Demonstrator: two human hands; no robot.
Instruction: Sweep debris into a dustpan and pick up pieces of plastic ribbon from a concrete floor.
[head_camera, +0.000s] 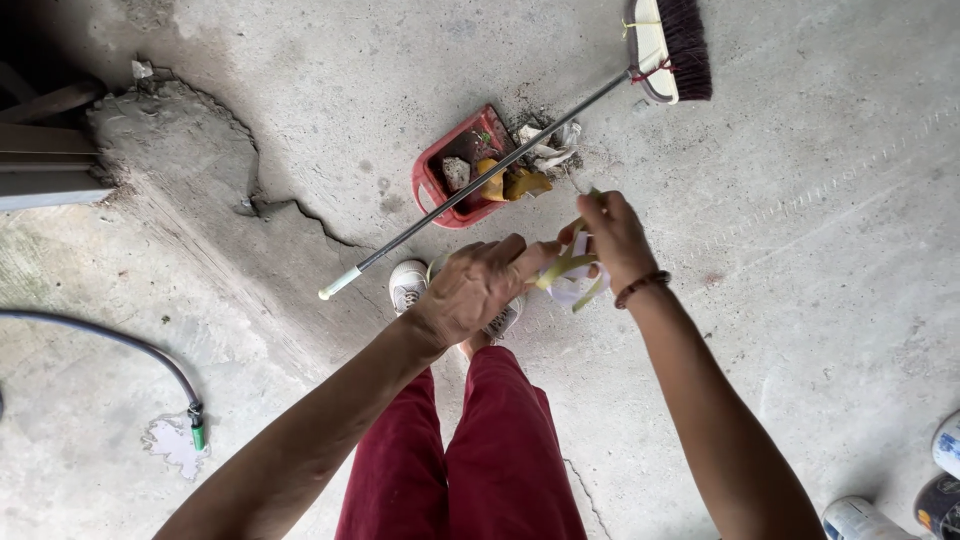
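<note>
I look straight down at my own legs in dark red trousers and light shoes on a concrete floor. My left hand (478, 287) and my right hand (612, 232) meet in front of me, both gripping a pale white piece with yellow-green strips (572, 272) hanging from it. The left fingers pinch its left end, while the right fingers close over its top. My right wrist wears a brown bead bracelet (641, 288). What exactly the piece is stays unclear.
A red dustpan (452, 170) holding yellow-brown scraps lies ahead, with litter beside it. A broom (560, 110) lies across it, bristles at top right. A grey hose with a green nozzle (196, 432) curves at left. Containers (905, 500) sit at bottom right. Cracked raised concrete at upper left.
</note>
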